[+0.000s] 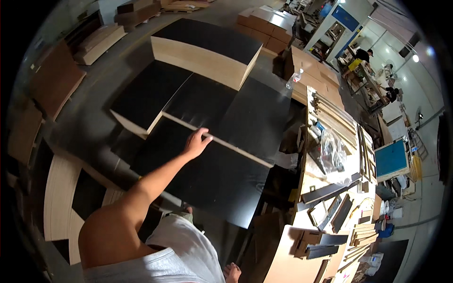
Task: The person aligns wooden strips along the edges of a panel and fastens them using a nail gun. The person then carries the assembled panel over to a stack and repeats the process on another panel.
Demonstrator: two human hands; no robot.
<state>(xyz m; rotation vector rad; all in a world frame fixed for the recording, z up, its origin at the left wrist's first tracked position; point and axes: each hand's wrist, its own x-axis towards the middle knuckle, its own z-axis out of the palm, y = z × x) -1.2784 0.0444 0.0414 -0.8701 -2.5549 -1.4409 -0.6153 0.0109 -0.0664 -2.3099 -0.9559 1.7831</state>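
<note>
Reaching out with the left hand (196,143), fingers curling over the pale top edge of a large black panel (212,179) and gripping it. Panel leaning in front of low stacks of black boards (146,94), left of a cluttered workbench (330,179).

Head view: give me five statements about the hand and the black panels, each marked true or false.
1. The left hand grips the upper edge of a large black panel. True.
2. The right hand holds a hammer. False: the right hand is not in view.
3. A clear plastic bottle stands right of the panel stacks. True.
4. The thick panel stack at the top has a white face. False: its face is black, its edges pale wood.
5. The workbench at right carries only one thing. False: it holds many strips, offcuts and a plastic bag.
</note>
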